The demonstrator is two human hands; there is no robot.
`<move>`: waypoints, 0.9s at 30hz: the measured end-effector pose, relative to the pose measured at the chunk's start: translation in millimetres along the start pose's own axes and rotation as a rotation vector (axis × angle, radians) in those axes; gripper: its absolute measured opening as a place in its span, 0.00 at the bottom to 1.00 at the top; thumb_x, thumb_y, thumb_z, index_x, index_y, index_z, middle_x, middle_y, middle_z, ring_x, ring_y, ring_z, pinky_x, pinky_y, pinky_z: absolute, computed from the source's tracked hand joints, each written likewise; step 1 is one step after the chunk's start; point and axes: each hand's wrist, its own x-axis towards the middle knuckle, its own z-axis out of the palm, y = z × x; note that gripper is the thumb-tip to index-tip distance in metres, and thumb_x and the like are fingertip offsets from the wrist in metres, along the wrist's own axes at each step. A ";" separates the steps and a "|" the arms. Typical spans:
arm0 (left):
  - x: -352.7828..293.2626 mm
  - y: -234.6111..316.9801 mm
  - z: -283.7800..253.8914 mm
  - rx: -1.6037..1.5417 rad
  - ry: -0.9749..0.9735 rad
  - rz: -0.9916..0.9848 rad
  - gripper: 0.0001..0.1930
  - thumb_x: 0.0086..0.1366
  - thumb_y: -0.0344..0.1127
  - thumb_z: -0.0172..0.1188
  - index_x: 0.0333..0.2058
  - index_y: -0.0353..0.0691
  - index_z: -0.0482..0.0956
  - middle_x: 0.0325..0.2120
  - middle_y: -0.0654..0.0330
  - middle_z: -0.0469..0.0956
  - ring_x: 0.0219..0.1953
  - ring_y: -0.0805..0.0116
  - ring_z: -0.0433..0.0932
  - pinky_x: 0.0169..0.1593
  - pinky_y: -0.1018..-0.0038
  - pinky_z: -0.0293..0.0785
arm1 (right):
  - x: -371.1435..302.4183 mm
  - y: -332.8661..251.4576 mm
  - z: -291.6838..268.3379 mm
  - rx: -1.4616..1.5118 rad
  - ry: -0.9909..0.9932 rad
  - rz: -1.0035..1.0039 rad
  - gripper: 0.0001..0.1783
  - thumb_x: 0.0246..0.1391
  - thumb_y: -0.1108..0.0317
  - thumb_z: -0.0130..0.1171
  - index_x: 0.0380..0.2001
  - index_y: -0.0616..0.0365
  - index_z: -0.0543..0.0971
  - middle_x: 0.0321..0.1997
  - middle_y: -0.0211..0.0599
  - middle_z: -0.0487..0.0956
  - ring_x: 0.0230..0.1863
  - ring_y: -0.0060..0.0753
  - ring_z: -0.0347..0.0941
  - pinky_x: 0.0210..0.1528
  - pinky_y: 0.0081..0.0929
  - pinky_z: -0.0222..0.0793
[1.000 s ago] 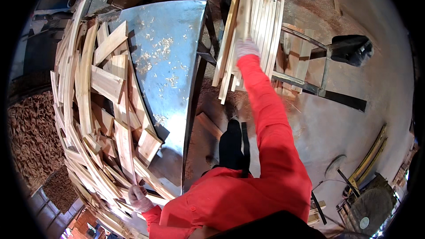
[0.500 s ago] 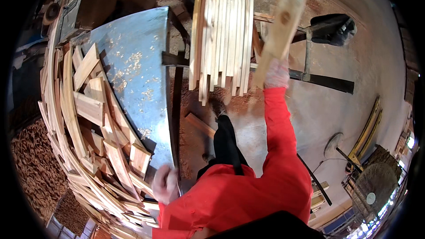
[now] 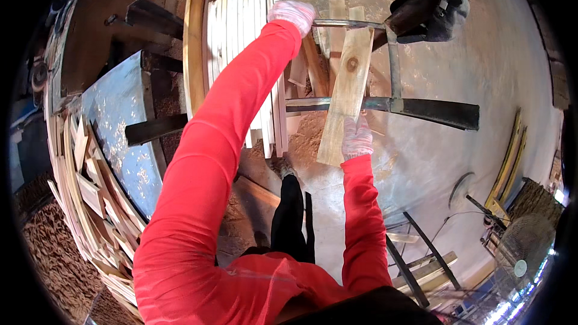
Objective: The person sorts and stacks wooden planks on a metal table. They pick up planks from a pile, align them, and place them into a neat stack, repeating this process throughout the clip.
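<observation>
My right hand (image 3: 357,137), in a pale glove, grips the near end of a flat wooden board (image 3: 348,87) with a dark knot in it. The board slants away from me, over the right part of a metal frame (image 3: 373,103). My left hand (image 3: 293,13), gloved too, reaches across to the far right edge of a row of long pale wooden strips (image 3: 253,0) standing side by side. It touches the row there, its fingers mostly out of sight. My left forearm covers part of the strips.
At left, a blue metal table (image 3: 117,99) carries wood shavings, with a heap of loose boards (image 3: 90,192) beside it. A black bag-like object (image 3: 430,12) hangs at the frame's far right. More boards (image 3: 337,18) lean behind the frame. A fan (image 3: 530,244) stands at lower right.
My left hand has moved from beside the blue table to the strips' far right edge. The board in my right hand has come lower and nearer. The view has shifted right.
</observation>
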 end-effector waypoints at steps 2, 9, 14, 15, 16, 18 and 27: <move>-3.4 -0.6 3.2 -0.103 0.267 0.060 0.16 0.66 0.42 0.55 0.47 0.39 0.75 0.35 0.51 0.82 0.38 0.52 0.82 0.38 0.59 0.79 | 5.1 -19.8 -15.3 0.141 -0.065 0.079 0.23 0.64 0.56 0.48 0.54 0.61 0.72 0.47 0.56 0.79 0.50 0.60 0.75 0.51 0.42 0.70; -180.1 49.4 76.4 -0.408 0.023 0.086 0.19 0.56 0.39 0.64 0.43 0.39 0.68 0.39 0.45 0.74 0.37 0.49 0.80 0.38 0.55 0.77 | 112.1 41.3 69.5 -0.173 -0.051 -0.226 0.23 0.64 0.56 0.47 0.53 0.62 0.72 0.47 0.56 0.79 0.51 0.59 0.74 0.52 0.38 0.69; -220.6 87.2 147.8 -0.491 -0.125 0.176 0.23 0.56 0.41 0.62 0.48 0.41 0.66 0.48 0.46 0.69 0.47 0.45 0.76 0.43 0.53 0.75 | 104.3 -26.6 73.7 -0.273 -0.098 0.016 0.29 0.63 0.51 0.44 0.60 0.58 0.68 0.51 0.58 0.77 0.54 0.58 0.73 0.58 0.44 0.67; -217.3 90.2 165.1 -0.513 -0.113 0.161 0.24 0.57 0.41 0.61 0.49 0.40 0.65 0.49 0.46 0.69 0.46 0.45 0.77 0.44 0.52 0.75 | 104.3 -41.5 70.2 -0.304 -0.201 0.059 0.31 0.63 0.50 0.44 0.63 0.56 0.65 0.53 0.58 0.76 0.55 0.59 0.72 0.59 0.45 0.67; -216.1 89.8 171.2 -0.526 -0.104 0.149 0.25 0.57 0.42 0.60 0.51 0.40 0.64 0.50 0.45 0.68 0.45 0.44 0.77 0.44 0.51 0.75 | 103.2 -50.9 72.5 -0.317 -0.234 0.058 0.31 0.63 0.50 0.43 0.64 0.55 0.64 0.53 0.58 0.76 0.55 0.60 0.73 0.58 0.46 0.67; -219.0 85.4 184.0 -0.587 -0.105 0.129 0.28 0.57 0.42 0.59 0.54 0.39 0.62 0.52 0.44 0.67 0.44 0.43 0.78 0.44 0.50 0.74 | 100.6 -65.9 83.5 -0.346 -0.303 0.050 0.32 0.63 0.50 0.43 0.65 0.55 0.62 0.53 0.57 0.76 0.54 0.60 0.73 0.57 0.47 0.68; -305.0 29.7 137.4 -0.945 -0.066 0.199 0.32 0.59 0.41 0.58 0.61 0.39 0.60 0.50 0.46 0.72 0.48 0.43 0.76 0.48 0.55 0.74 | 95.8 -99.5 140.8 -0.407 -0.250 -0.047 0.34 0.67 0.48 0.36 0.68 0.57 0.54 0.47 0.60 0.79 0.45 0.58 0.79 0.46 0.51 0.74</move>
